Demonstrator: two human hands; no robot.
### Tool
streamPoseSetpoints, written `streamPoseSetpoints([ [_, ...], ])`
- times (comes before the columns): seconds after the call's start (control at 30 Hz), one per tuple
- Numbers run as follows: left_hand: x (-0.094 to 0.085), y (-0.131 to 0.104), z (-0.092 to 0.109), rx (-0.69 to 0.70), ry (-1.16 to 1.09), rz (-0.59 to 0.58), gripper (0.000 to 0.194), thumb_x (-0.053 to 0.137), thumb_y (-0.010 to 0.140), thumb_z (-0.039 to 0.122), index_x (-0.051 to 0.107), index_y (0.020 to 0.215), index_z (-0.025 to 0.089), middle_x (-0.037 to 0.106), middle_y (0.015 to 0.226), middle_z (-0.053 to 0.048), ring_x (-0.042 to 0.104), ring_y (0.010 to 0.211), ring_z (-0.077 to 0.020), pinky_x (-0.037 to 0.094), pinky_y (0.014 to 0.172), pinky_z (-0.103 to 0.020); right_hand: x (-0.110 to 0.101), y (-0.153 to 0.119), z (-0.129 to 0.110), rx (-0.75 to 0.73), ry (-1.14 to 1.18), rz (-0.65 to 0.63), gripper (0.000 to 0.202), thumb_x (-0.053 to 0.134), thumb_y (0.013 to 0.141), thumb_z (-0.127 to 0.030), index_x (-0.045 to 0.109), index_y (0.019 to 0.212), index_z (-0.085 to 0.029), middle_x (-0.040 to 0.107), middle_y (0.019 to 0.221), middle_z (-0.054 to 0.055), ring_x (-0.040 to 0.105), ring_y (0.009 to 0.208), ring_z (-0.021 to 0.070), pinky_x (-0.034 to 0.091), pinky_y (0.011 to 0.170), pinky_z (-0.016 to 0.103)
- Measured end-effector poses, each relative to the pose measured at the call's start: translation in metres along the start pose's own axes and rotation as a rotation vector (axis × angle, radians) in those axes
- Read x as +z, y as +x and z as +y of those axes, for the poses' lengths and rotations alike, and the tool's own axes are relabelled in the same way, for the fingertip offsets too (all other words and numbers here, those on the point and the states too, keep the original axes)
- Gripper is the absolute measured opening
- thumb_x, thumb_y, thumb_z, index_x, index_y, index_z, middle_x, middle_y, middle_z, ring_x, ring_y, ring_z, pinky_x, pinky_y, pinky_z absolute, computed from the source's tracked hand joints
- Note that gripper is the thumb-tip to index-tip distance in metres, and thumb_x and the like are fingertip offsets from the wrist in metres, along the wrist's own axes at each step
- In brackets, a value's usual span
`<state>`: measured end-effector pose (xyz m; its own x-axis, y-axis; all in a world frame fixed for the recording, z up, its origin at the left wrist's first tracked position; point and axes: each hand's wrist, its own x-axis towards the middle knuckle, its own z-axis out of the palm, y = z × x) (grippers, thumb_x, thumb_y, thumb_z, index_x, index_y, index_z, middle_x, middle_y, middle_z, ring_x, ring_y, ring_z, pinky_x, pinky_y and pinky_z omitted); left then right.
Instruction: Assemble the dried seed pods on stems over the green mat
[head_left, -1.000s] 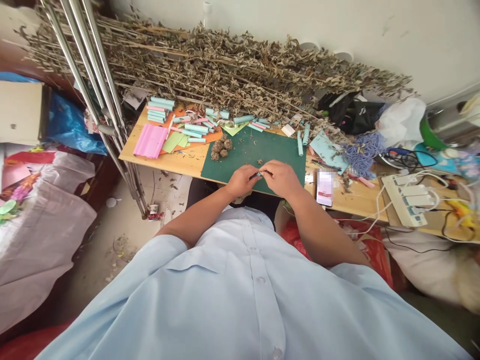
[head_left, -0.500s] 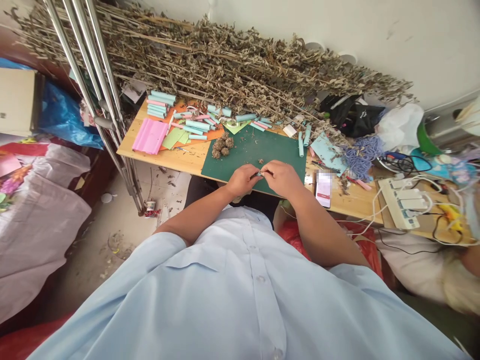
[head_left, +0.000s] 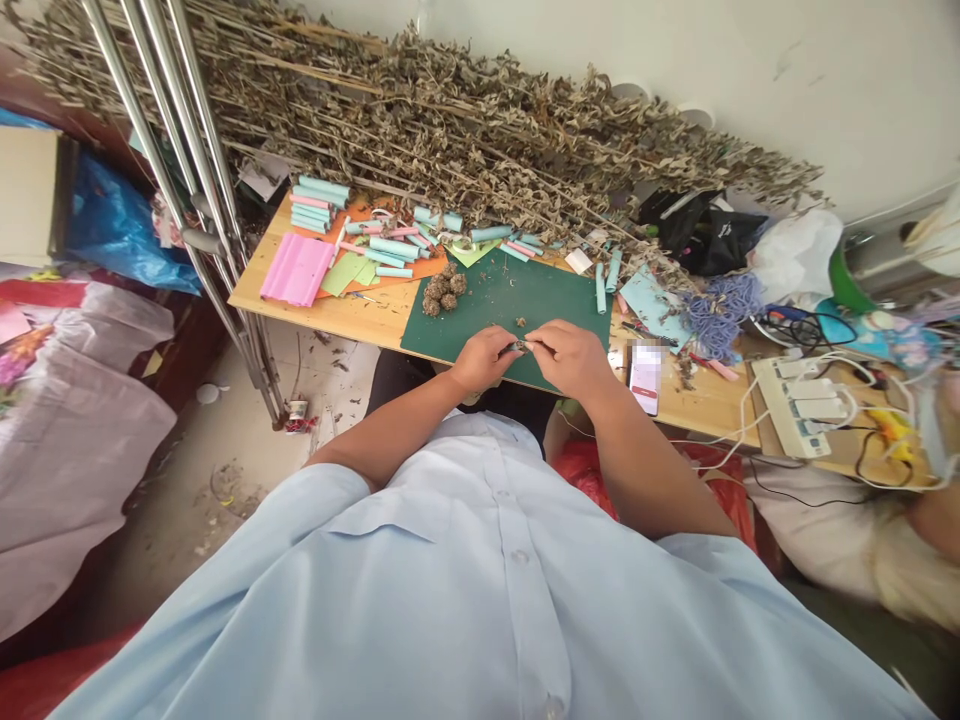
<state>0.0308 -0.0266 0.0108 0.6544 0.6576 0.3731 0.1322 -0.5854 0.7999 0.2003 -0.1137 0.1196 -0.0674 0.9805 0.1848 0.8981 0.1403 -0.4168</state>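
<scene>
My left hand (head_left: 484, 360) and my right hand (head_left: 568, 358) meet fingertip to fingertip over the front edge of a dark green mat (head_left: 499, 300). Both are pinched around something small, partly hidden, too small to name. A small brown crumb of plant matter (head_left: 520, 322) lies on the mat just beyond my fingers. Several brown, rough balls (head_left: 444, 289) are heaped at the mat's left side. A phone (head_left: 644, 378) with a lit screen lies on the wooden table, right of my right hand.
Rolled blue and pink papers (head_left: 392, 249) and a pink sheet stack (head_left: 295, 269) lie at the left and back. Dried plant stalks (head_left: 450, 120) span the back. Purple string (head_left: 721, 312) and a power strip (head_left: 793, 408) are at right; metal poles (head_left: 180, 150) stand left.
My fingertips have parted slightly, and a little more of the small thing between them shows. The camera view has shifted a little. Objects on the table stay in place.
</scene>
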Motion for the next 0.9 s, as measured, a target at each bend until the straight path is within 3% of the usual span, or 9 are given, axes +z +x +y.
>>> streamPoseSetpoints([
  [0.07, 0.000, 0.000, 0.000, -0.006, 0.000, 0.005, 0.012, 0.065, 0.099, 0.030, 0.072, 0.099, 0.020, 0.071, 0.097, -0.009, 0.064, 0.097, -0.0230, 0.052, 0.092, -0.037, -0.001, -0.001, 0.001, 0.016, 0.012, 0.019, 0.023, 0.057, 0.099, -0.027, 0.079, 0.106, -0.026, 0.079, 0.109, 0.008, 0.072, 0.096, 0.0258, 0.055, 0.083, 0.038],
  [0.27, -0.001, 0.000, 0.000, 0.011, -0.010, 0.004, 0.008, 0.063, 0.096, 0.020, 0.071, 0.095, 0.019, 0.070, 0.095, -0.008, 0.064, 0.096, -0.0230, 0.051, 0.091, -0.035, 0.011, -0.003, 0.005, -0.019, -0.088, -0.080, 0.020, 0.060, 0.096, -0.024, 0.077, 0.107, -0.027, 0.079, 0.108, 0.006, 0.071, 0.093, 0.0253, 0.051, 0.078, 0.036],
  [0.4, -0.003, -0.001, 0.001, 0.044, -0.029, -0.012, 0.011, 0.062, 0.097, 0.020, 0.072, 0.102, 0.019, 0.073, 0.101, -0.009, 0.066, 0.100, -0.0231, 0.052, 0.094, -0.036, 0.013, 0.000, 0.004, -0.012, -0.120, -0.114, 0.017, 0.063, 0.095, -0.026, 0.076, 0.106, -0.026, 0.079, 0.104, 0.006, 0.070, 0.087, 0.0250, 0.049, 0.073, 0.035],
  [0.7, -0.001, -0.001, -0.002, 0.037, -0.056, 0.000, 0.016, 0.062, 0.101, 0.028, 0.075, 0.106, 0.020, 0.075, 0.106, -0.011, 0.069, 0.103, -0.0235, 0.054, 0.096, -0.038, 0.022, -0.004, 0.012, 0.161, 0.161, 0.032, 0.020, 0.074, 0.087, -0.032, 0.076, 0.106, -0.027, 0.077, 0.103, 0.005, 0.068, 0.075, 0.0206, 0.055, 0.079, 0.037],
  [0.9, 0.001, -0.001, -0.006, 0.081, -0.005, 0.009, 0.020, 0.059, 0.103, 0.032, 0.074, 0.104, 0.018, 0.074, 0.100, -0.010, 0.067, 0.097, -0.0220, 0.055, 0.090, -0.035, 0.030, -0.005, 0.004, 0.164, 0.182, 0.098, 0.012, 0.068, 0.094, -0.033, 0.077, 0.091, -0.025, 0.078, 0.091, 0.005, 0.070, 0.083, 0.0229, 0.055, 0.080, 0.036],
])
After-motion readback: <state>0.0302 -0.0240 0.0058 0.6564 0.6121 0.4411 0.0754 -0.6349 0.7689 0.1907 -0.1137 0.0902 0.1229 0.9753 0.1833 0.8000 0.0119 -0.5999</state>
